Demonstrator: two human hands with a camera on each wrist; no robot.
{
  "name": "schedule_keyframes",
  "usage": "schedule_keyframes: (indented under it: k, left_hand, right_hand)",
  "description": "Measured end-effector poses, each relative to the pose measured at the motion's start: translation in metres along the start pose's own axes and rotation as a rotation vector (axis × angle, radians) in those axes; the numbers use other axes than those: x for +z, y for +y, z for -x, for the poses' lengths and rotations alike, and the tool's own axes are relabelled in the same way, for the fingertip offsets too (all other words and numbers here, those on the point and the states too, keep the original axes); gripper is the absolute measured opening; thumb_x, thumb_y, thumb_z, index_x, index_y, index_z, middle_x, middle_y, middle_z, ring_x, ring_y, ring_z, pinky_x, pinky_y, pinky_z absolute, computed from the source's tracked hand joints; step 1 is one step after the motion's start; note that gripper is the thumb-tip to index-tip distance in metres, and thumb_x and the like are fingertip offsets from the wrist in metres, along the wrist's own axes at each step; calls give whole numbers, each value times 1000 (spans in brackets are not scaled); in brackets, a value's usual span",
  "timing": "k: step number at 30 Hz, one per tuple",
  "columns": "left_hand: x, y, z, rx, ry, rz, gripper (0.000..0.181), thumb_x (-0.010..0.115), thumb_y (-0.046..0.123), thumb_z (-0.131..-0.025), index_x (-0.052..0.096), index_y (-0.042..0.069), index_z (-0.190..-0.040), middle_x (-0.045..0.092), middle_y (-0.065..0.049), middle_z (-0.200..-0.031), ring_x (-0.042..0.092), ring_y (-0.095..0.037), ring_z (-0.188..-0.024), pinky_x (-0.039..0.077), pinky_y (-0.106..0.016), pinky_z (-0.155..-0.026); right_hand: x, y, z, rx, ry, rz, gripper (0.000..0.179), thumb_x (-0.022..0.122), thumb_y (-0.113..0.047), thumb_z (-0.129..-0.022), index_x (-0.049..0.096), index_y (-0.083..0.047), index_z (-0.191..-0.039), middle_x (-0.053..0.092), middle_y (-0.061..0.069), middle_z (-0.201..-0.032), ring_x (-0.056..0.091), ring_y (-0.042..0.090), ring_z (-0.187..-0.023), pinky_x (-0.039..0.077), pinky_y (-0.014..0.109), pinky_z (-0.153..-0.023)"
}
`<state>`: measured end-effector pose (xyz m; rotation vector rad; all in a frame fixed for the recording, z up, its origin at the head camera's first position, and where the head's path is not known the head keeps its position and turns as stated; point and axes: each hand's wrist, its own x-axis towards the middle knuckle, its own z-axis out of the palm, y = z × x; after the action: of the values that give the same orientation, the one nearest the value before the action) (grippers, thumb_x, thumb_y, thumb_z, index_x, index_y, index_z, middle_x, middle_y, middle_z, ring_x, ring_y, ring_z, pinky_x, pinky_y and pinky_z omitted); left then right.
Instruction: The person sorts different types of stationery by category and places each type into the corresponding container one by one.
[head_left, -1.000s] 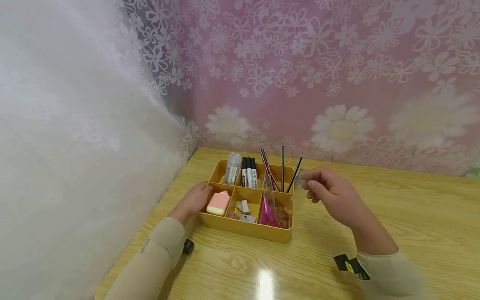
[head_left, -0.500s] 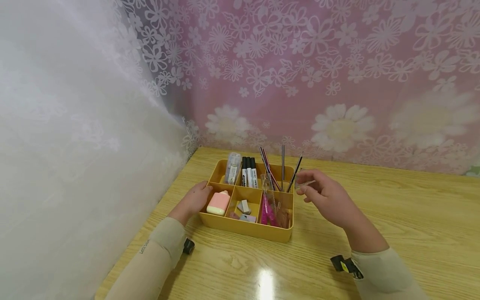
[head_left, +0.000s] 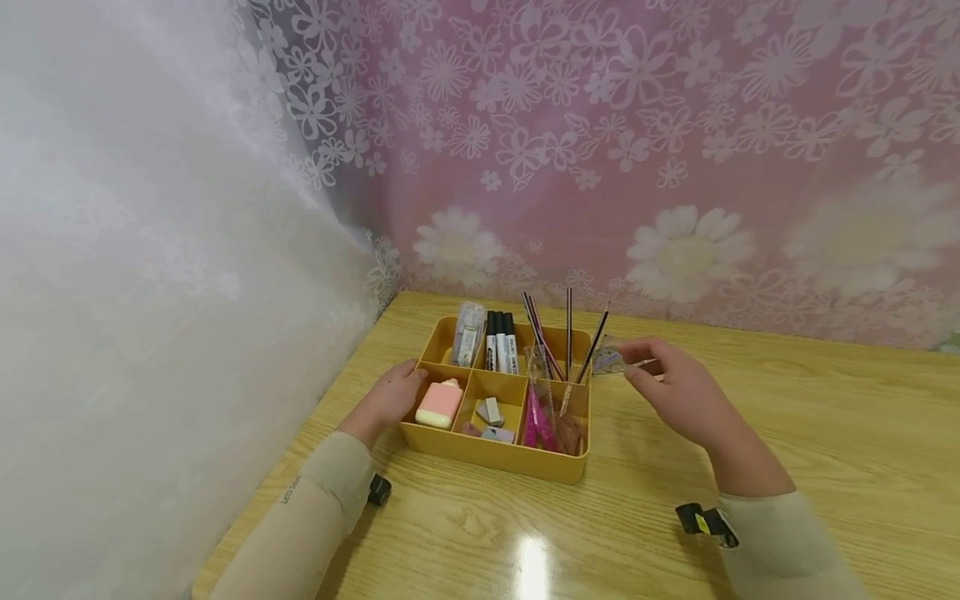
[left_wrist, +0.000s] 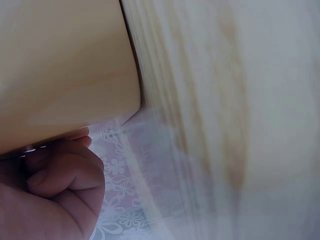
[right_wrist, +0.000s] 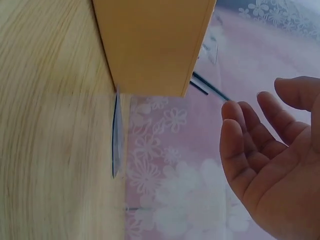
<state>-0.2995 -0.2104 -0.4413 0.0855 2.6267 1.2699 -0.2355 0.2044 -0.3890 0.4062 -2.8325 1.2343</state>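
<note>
A yellow desk organizer point(head_left: 491, 452) with several compartments stands on the table. My left hand point(head_left: 386, 396) grips its left wall; in the left wrist view the bent fingers point(left_wrist: 75, 167) lie against the tray. To the right of the organizer my right hand point(head_left: 678, 392) hovers with loosely curved fingers point(right_wrist: 232, 142) and holds nothing. A clear flat ruler-like piece point(head_left: 607, 357) lies on the table beside the organizer's right wall, close to my right fingertips. In the right wrist view this clear piece point(right_wrist: 117, 140) appears edge-on, apart from the hand.
In the organizer are a pink-and-cream bottle point(head_left: 439, 404), erasers point(head_left: 492, 410), black-capped markers point(head_left: 501, 343), a clear case point(head_left: 468, 333), several pencils point(head_left: 569, 333), a clear ruler point(head_left: 539, 371) and a pink set square point(head_left: 538, 423). A floral curtain point(head_left: 675, 167) hangs behind the wooden table point(head_left: 465, 533).
My right hand went left toward the organizer with the clear piece, then let go and drew back right. The piece now lies on the table. My left hand stays on the organizer.
</note>
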Motion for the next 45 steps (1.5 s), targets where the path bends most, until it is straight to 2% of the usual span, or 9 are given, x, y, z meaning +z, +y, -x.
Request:
schedule_keyframes:
  k: [5, 10, 14, 19, 24, 30, 34, 39, 45]
  left_hand:
    - [2, 3, -2, 0, -8, 3, 48, 33, 32, -111, 50, 7, -148, 52, -14, -147, 44, -34, -138, 31, -56, -114]
    - [3, 5, -2, -5, -5, 8, 48, 33, 32, -110, 49, 7, -148, 52, -14, -147, 45, -34, -137, 31, -57, -114]
    - [1, 5, -1, -5, -5, 0, 48, 33, 32, -110, 49, 6, -148, 52, -15, -146, 46, -34, -136, 32, -57, -113]
    - [1, 4, -2, -4, -3, -9, 47, 33, 32, -110, 50, 7, -146, 53, -14, -145, 46, -35, -136, 33, -57, -113]
    - [1, 3, -2, -9, 5, -8, 49, 33, 32, -110, 49, 6, -148, 51, -15, -147, 44, -35, -138, 30, -57, -114]
    - [0, 2, 2, -19, 9, -12, 48, 33, 34, -110, 50, 7, -147, 51, -15, -147, 44, -35, -138, 31, -57, -114]
    - [1, 2, 3, -20, 4, -9, 49, 33, 34, -110, 49, 7, -147, 50, -14, -148, 43, -35, -138, 31, -57, -114]
    - [1, 3, 2, -23, 1, 14, 49, 33, 34, -110, 48, 7, -149, 50, -14, -148, 43, -34, -139, 30, -57, -114]
    - [1, 1, 1, -7, 3, 3, 48, 33, 32, -111, 48, 6, -149, 51, -15, -148, 43, -35, -139, 30, -57, -115]
  right_hand:
    - [-10, 16, -3, 39, 4, 17, 47, 48, -41, -107, 51, -10, -142, 55, 16, -137, 56, 36, -117, 52, 51, -82]
    - [-13, 30, -22, 0, -53, 115, 46, 54, -28, -106, 49, -3, -145, 47, 25, -143, 54, 44, -120, 51, 58, -87]
    - [-2, 41, -44, -37, -153, 264, 53, 60, -22, -101, 47, 0, -147, 39, 32, -146, 48, 52, -124, 45, 65, -93]
    - [15, 52, -68, -26, -258, 445, 67, 65, -24, -97, 39, -2, -155, 30, 36, -152, 41, 59, -128, 42, 70, -95]
    - [24, 55, -82, 40, -327, 479, 71, 62, -19, -96, 32, -4, -158, 18, 36, -158, 28, 65, -134, 37, 71, -100]
    - [29, 58, -87, 52, -352, 530, 61, 51, -13, -100, 35, -6, -158, 19, 34, -159, 29, 60, -137, 34, 70, -104]
    - [28, 62, -85, -12, -325, 606, 51, 49, -11, -101, 47, -9, -152, 38, 32, -151, 44, 58, -128, 42, 68, -98]
    - [24, 67, -80, -87, -262, 699, 39, 56, -14, -101, 61, -15, -139, 59, 24, -126, 60, 48, -105, 51, 65, -83]
    - [20, 66, -74, -129, -302, 796, 21, 62, -15, -101, 65, -14, -122, 60, 14, -94, 59, 29, -75, 53, 49, -57]
